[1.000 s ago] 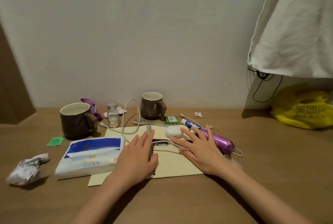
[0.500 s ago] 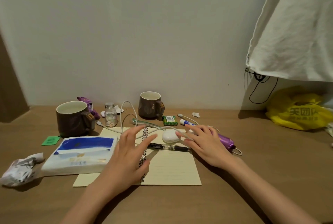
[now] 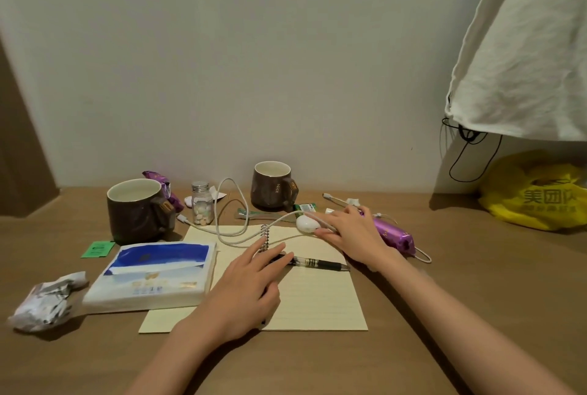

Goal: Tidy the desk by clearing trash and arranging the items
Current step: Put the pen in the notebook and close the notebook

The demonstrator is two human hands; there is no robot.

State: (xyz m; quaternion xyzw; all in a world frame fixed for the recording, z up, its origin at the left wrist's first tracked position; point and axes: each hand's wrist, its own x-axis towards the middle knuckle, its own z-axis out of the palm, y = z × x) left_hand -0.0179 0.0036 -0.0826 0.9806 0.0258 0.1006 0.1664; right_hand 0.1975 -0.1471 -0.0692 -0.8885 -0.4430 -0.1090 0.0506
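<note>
An open spiral notebook point(image 3: 317, 296) lies mid-desk with a black pen point(image 3: 319, 263) across it. My left hand point(image 3: 251, 286) rests flat on the notebook, its fingertips on the pen's left end. My right hand point(image 3: 352, 232) lies spread at the notebook's far right corner, fingers touching a white cable point(image 3: 232, 204) beside a white oval case point(image 3: 305, 223). Partly under that hand is a purple packet point(image 3: 394, 235). On the left are a tissue pack point(image 3: 152, 274), a crumpled wrapper point(image 3: 47, 299) and a green slip point(image 3: 97, 249).
Two brown mugs point(image 3: 136, 210) point(image 3: 273, 185) stand at the back, with a pill bottle point(image 3: 201, 207) between them and a purple wrapper point(image 3: 158, 180) behind the left one. A green battery pack point(image 3: 305, 207), a yellow bag point(image 3: 536, 197) and a hanging white cloth point(image 3: 524, 45) are to the right.
My right hand slid away from me to the white case and cable. My left hand came down flat onto the notebook, fingers reaching the pen's end.
</note>
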